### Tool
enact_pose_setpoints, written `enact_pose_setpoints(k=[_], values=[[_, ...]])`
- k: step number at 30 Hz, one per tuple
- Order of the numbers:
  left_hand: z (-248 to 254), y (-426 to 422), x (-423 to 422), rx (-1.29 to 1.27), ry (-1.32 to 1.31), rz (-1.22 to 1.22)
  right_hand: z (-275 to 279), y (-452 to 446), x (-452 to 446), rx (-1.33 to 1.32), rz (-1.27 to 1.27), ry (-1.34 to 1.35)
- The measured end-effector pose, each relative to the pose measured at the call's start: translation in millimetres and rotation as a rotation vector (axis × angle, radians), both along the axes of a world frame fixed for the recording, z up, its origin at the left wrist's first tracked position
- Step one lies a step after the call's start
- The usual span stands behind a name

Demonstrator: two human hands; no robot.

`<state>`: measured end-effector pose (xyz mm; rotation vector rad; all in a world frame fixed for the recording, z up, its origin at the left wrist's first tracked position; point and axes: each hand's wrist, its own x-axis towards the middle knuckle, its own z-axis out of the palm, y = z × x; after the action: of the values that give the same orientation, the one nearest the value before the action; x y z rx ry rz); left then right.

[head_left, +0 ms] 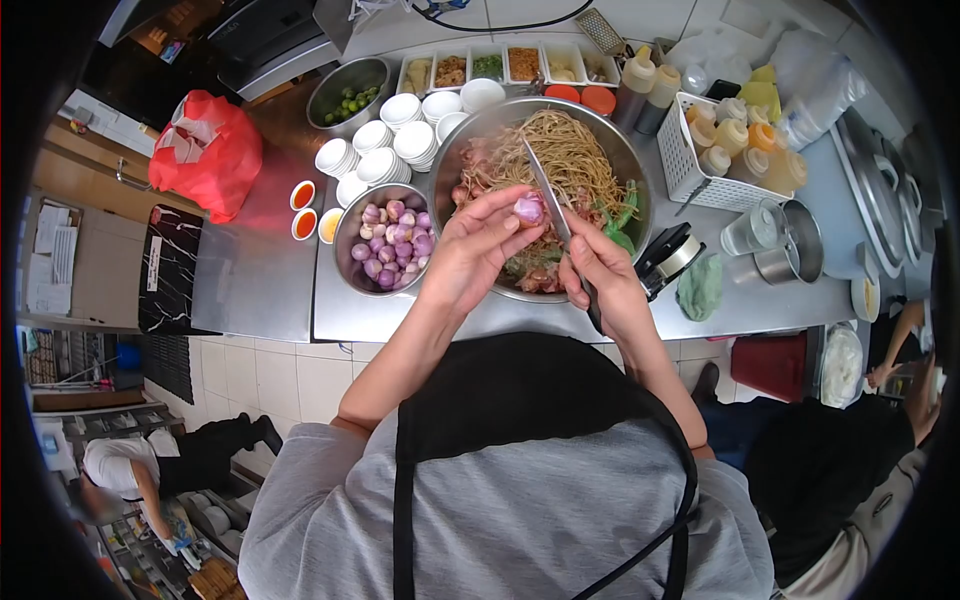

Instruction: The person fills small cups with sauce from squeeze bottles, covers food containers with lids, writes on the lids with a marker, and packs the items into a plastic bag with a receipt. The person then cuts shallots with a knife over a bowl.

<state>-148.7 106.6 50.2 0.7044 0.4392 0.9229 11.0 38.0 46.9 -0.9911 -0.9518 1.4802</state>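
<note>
Between its thumb and fingers, my left hand (pixel 472 245) holds a purple shallot (pixel 529 209). My right hand (pixel 603 266) is closed around the handle of a knife (pixel 547 188), whose blade points up and away beside the shallot. Both hands are over a large steel bowl (pixel 643 190) of brown root-like strands (pixel 570 145), papery peelings and some green plastic. To the left of my left hand, a smaller steel bowl (pixel 342 262) is full of purple and white shallots (pixel 385 250).
Stacked white cups (pixel 376 166), a bowl of limes (pixel 350 103) and a red bag (pixel 205 155) stand left. A white bottle basket (pixel 693 185), tape dispenser (pixel 672 260) and green cloth (pixel 699 287) are right. People are behind at lower left (pixel 170 460) and right (pixel 830 460).
</note>
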Motion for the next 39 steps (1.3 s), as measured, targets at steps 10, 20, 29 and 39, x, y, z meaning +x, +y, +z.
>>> enact_pose_setpoints(k=[10,20,29,39], values=[[-8,-3,6,0.087,0.054,0.136,0,0,-15,0.188,-0.063,-0.238],[-3,-1,4,0.058,0.047,0.062,-4,2,4,0.055,-0.006,-0.071],[2,-2,2,0.217,0.203,0.077,6,3,-4,0.156,0.012,-0.231],[0,4,3,0.107,0.171,0.024,4,9,4,0.123,-0.1,-0.276]])
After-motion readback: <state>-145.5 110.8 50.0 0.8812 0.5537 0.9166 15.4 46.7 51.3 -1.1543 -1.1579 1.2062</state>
